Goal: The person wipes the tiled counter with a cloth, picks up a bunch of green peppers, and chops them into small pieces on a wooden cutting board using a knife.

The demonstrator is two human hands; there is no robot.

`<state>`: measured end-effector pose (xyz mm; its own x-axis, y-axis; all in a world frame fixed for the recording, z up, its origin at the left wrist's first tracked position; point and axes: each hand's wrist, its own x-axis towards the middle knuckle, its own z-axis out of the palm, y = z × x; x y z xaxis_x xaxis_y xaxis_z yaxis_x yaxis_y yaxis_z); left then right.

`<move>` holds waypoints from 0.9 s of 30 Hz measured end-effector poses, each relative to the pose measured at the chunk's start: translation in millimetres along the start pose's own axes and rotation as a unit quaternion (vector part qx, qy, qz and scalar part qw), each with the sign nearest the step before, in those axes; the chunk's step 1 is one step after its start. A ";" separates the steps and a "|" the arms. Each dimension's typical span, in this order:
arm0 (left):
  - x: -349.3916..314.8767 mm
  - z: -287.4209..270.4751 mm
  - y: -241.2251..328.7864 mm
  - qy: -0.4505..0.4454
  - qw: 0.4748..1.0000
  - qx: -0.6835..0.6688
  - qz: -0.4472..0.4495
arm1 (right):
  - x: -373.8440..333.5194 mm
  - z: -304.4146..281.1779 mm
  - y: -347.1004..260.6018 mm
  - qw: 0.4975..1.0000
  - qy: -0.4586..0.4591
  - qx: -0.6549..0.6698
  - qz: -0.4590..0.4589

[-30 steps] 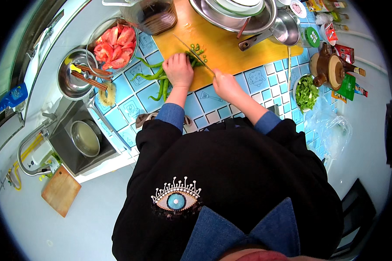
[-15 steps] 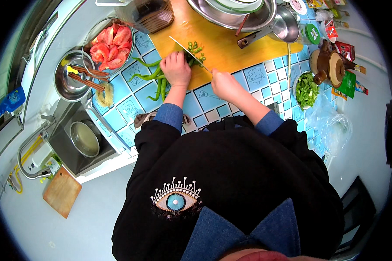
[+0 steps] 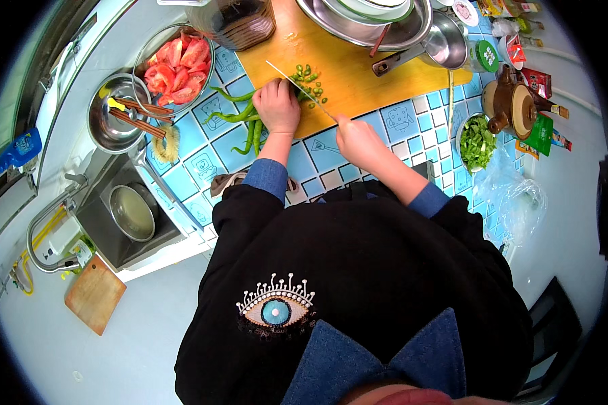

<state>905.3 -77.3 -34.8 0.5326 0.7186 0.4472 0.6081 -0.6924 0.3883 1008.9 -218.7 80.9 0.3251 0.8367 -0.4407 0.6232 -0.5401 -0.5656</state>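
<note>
My right hand [image 3: 358, 142] is closed round the handle of a kitchen knife [image 3: 301, 90], whose thin blade points up and left over the board. Curled over a bunch of long green chili peppers [image 3: 248, 121], my left hand [image 3: 277, 108] presses them at the edge of the yellow cutting board [image 3: 358, 81]. Their stem ends stick out left over the blue tiled cloth. Beyond the blade lie several cut green pepper pieces [image 3: 309, 75] on the board. My left fingertips and the peppers' cut ends are partly hidden behind hand and blade.
Left are a glass bowl of cut tomatoes [image 3: 180, 69], a steel bowl [image 3: 108, 128] with chopsticks across it, and a sink [image 3: 101, 209]. A large steel basin [image 3: 422, 23] and a saucepan [image 3: 446, 42] crowd the board's far side. Chopped greens [image 3: 477, 143] and a brown pot [image 3: 507, 101] stand right.
More cut pepper pieces show past the blade, and they spread a little wider. Both hands keep their holds; the whole view has shifted slightly.
</note>
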 end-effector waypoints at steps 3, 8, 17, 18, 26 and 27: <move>0.2 -0.4 0.4 0.001 1.000 0.006 0.002 | 0.6 0.7 -0.2 1.000 -0.012 -0.006 0.006; -1.5 0.2 -0.3 -0.015 1.000 0.008 0.005 | 24.8 15.9 2.4 1.000 -0.011 -0.024 0.013; 1.9 3.2 -3.3 -0.007 1.000 0.016 0.004 | 34.8 33.6 31.2 0.998 0.058 0.031 -0.019; 0.6 4.9 -2.3 -0.007 1.000 0.017 0.009 | 26.6 28.5 26.6 0.998 0.057 0.026 -0.016; -2.1 4.6 -1.4 -0.003 1.000 0.011 -0.003 | -7.2 0.4 4.4 1.000 -0.010 0.003 0.006; -1.9 4.8 -1.1 0.007 1.000 0.009 0.000 | -8.0 0.1 2.2 1.000 -0.013 0.001 0.009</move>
<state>906.5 -77.6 -40.0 0.5244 0.7172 0.4589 0.6180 -0.6913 0.3743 1007.6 -226.7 83.1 0.3183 0.8239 -0.4689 0.6156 -0.5558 -0.5587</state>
